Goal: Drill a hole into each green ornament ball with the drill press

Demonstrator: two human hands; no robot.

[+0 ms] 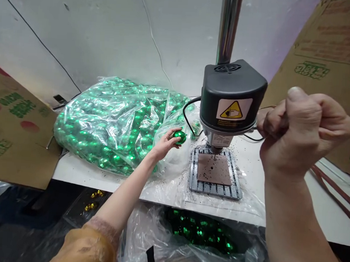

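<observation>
My left hand (164, 144) pinches a shiny green faceted ball (179, 137) in front of the large plastic bag. To the right, my right hand (296, 132) is raised in a closed grip at the side of a small black bench drill press (233, 93). Its fingers wrap round the press's feed handle, which is mostly hidden by the hand. Under the drill head, a square brown board (205, 170) with a small dark hole lies on the slotted metal base (214, 189). The ball is apart from the drill bit.
A clear bag (107, 127) full of green faceted balls fills the table's left side. Below the front edge, an open plastic bag (142, 231) holds more. Cardboard boxes stand at left (17, 137) and right (325, 41). Dark shavings dot the white table (249, 183).
</observation>
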